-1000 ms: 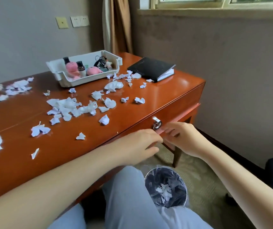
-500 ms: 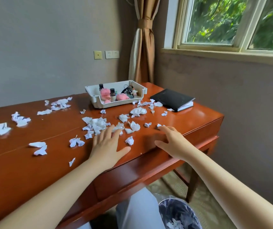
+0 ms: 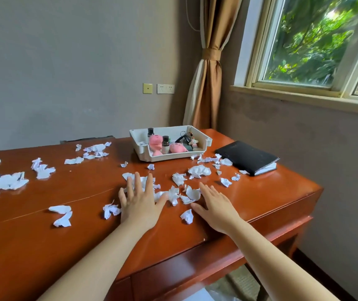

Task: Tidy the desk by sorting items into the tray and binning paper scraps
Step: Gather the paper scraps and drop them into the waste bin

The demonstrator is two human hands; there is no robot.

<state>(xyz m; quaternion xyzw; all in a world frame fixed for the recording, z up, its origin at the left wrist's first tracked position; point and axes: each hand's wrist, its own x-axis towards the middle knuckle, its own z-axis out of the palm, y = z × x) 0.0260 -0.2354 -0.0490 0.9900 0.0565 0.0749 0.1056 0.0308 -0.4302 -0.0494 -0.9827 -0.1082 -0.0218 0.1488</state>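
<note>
White torn paper scraps [image 3: 198, 171] lie scattered over the red-brown wooden desk [image 3: 271, 196]. My left hand [image 3: 140, 199] rests flat with fingers spread on a cluster of scraps near the desk's middle. My right hand [image 3: 213, 207] lies flat and open just right of it, fingertips touching scraps [image 3: 192, 193]. One crumpled scrap [image 3: 187, 216] sits between my hands near the front. A white tray [image 3: 204, 141] at the back holds pink plush toys, small bottles and keys. The bin is barely in view, only plastic at the bottom edge.
A black notebook [image 3: 246, 156] lies at the desk's right, beside the tray. More scraps [image 3: 10, 181] spread across the left side. The desk's right edge drops off near the wall under the window. A curtain [image 3: 206, 79] hangs behind the tray.
Both hands rose from the drawer handle below the desk edge onto the desktop and slid forward into the scraps. The view tilted up, and the bin dropped out of sight.
</note>
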